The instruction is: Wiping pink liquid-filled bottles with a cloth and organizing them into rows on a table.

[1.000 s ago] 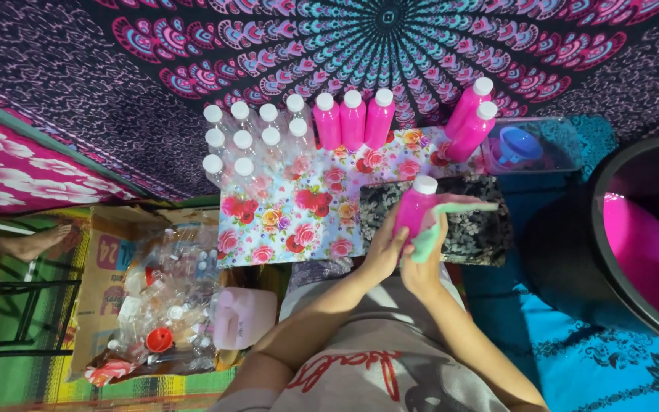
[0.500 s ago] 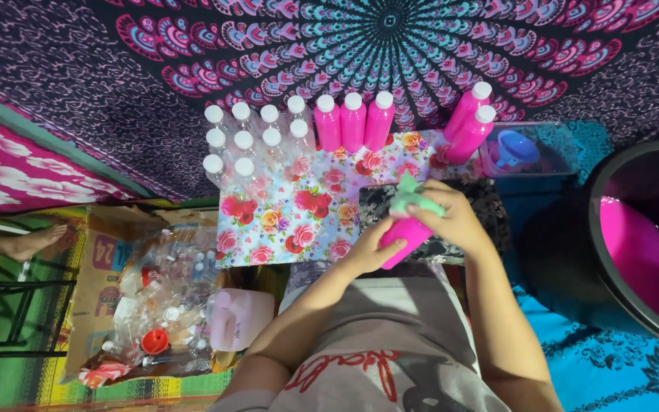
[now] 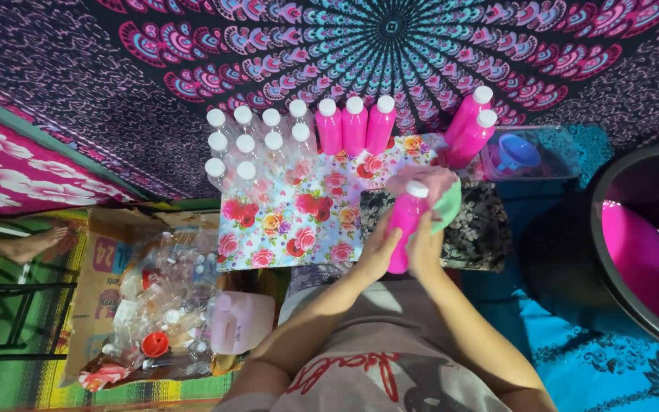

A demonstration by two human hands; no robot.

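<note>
While both your forearms angle up from the bottom of the frame and meet mid-view, your left hand (image 3: 379, 252) is wrapped around the lower body of the pink-filled bottle (image 3: 403, 225), fingers curled shut on it. Your right hand (image 3: 426, 248) sits against the bottle's other side, fingers up along it, pressing a green cloth (image 3: 448, 204) near the white cap; can't tell how tight that grip is. Bottle is held upright, slightly tilted, over the near edge of the floral-covered table (image 3: 306, 221), just above the dark patterned mat (image 3: 474, 229).

Around it: empty capped clear bottles (image 3: 257, 141) clustered back left, three filled pink bottles (image 3: 355, 126) standing in a row, two more (image 3: 473, 126) leaning to the right. Black tub with pink liquid (image 3: 642, 255) sits far right. Cardboard box of clear bottles (image 3: 154, 297) on the floor, left.
</note>
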